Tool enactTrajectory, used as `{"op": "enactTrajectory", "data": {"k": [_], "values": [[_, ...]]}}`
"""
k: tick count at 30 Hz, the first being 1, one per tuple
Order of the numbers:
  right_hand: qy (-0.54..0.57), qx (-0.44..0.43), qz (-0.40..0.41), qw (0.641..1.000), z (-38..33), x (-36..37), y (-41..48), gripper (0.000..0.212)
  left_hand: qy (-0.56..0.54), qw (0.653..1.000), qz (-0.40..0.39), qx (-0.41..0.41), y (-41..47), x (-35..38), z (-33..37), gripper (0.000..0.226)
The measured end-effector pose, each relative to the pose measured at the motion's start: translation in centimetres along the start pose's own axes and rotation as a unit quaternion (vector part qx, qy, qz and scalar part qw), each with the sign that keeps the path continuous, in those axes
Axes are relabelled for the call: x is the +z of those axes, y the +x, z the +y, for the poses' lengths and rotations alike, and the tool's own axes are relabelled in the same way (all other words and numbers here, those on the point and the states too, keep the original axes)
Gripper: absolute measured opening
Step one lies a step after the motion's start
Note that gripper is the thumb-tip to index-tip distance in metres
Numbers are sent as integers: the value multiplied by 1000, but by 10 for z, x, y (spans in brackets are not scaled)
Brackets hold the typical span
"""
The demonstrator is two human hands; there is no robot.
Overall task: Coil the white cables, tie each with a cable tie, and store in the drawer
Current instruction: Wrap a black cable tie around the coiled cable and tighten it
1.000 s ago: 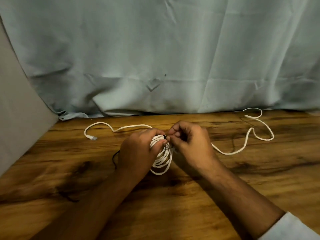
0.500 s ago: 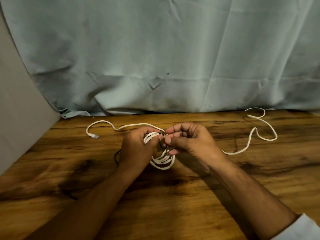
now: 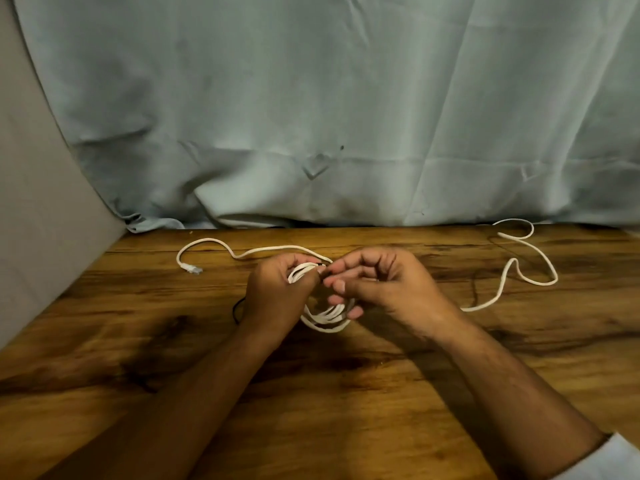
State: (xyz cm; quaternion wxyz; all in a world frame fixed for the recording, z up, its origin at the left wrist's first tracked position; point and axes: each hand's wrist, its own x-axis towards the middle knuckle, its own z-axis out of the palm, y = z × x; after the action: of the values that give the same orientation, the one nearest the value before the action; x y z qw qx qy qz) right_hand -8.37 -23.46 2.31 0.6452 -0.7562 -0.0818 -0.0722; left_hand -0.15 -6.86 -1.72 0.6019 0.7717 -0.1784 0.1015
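A coil of white cable (image 3: 325, 317) sits between my hands over the middle of the wooden table (image 3: 311, 410). My left hand (image 3: 277, 296) grips the coil's upper left part. My right hand (image 3: 381, 285) has curled fingers at the coil's top, pinching something small and dark there, too small to identify. One loose end with a plug (image 3: 192, 269) trails off to the left. A second stretch of white cable (image 3: 512, 268) snakes away on the right. A thin black strand (image 3: 237, 310) shows left of my left wrist.
A pale blue-grey cloth (image 3: 346, 116) hangs behind the table's far edge. A grey wall panel (image 3: 34, 202) borders the table on the left. No drawer is in view.
Both hands lifted slightly and drew apart a little at the coil's top. My right hand turned so that its fingers curl over the coil. The loose cable ends stayed put.
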Motion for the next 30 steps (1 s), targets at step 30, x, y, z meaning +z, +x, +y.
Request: {"op": "enactTrajectory", "data": {"k": [30], "values": [[-314,-168,1,934,11,7,1,17,-42,999,5,-13,-2,3,-1,5]]}}
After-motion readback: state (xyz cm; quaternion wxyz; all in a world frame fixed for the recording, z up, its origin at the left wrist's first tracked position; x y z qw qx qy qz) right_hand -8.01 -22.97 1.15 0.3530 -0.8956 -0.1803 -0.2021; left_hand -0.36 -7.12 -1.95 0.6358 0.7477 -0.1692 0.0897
